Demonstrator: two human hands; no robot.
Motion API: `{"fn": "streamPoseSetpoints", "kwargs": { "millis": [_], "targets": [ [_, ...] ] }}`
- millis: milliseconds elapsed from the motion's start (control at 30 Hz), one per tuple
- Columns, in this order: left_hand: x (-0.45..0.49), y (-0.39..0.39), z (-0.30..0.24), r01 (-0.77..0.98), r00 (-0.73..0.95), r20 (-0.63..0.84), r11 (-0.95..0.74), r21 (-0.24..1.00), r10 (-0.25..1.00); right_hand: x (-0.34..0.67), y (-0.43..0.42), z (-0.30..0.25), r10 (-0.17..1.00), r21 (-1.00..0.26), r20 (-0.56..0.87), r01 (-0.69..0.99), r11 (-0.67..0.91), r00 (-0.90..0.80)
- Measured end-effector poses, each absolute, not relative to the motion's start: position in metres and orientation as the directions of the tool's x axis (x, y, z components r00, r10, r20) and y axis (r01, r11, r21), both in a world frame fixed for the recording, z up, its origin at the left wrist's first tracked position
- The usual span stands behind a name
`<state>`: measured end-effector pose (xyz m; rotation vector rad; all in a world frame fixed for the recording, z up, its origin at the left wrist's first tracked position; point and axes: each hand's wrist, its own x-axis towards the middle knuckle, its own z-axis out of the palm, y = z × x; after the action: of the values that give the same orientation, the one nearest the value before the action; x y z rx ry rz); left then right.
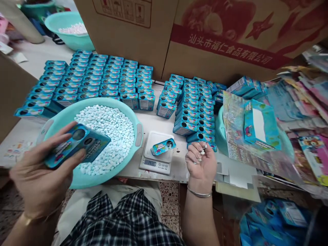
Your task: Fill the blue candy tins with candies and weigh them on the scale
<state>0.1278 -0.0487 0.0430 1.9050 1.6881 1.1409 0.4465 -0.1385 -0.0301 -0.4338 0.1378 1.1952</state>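
Note:
My left hand [41, 177] grips a small blue candy box [95, 142] between thumb and fingers, tilted above the round turquoise basin [53, 124]. Pale white-blue candies [115, 130] fill much of that basin. Palm up, my right hand [201, 162] has its fingers curled around a few white candies [202, 152], beside the front end of a row of boxes. Between my hands stands a white digital scale [155, 166] with a lit display. One blue box [163, 147] lies on its plate.
Rows of blue boxes [87, 82] stand along the table back, before a large cardboard carton [128, 34]. At right, a blue box with a white panel [258, 123] rests on shiny sheets over another basin. More blue boxes [276, 222] fill a container below. Another candy basin [57, 22] stands back left.

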Motion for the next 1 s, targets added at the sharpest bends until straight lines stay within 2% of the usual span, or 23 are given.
{"fn": "streamPoseSetpoints", "kwargs": {
  "millis": [100,233,500,700,1000],
  "targets": [
    [0.137,-0.039,0.034,0.58,-0.063,0.277,-0.191,0.792,0.959,0.445,-0.13,-0.021,0.863,-0.287,-0.326,-0.91,0.3,0.387],
    [0.137,-0.033,0.018,0.553,-0.009,0.232,-0.189,0.811,0.973,0.442,-0.118,-0.009,0.845,-0.353,-0.316,-0.88,0.317,0.431],
    [0.121,-0.022,-0.008,0.753,0.182,0.218,-0.279,0.597,0.959,0.419,-0.093,0.01,0.762,-0.603,-0.293,-0.73,0.321,0.577],
    [0.12,-0.024,-0.009,0.74,0.166,0.208,-0.261,0.62,0.964,0.4,-0.071,0.006,0.721,-0.766,-0.211,-0.57,0.297,0.66],
    [0.122,-0.016,-0.016,0.772,0.194,0.198,-0.274,0.574,0.961,0.395,-0.07,-0.002,0.712,-0.832,-0.148,-0.476,0.286,0.686]
  ]
}}
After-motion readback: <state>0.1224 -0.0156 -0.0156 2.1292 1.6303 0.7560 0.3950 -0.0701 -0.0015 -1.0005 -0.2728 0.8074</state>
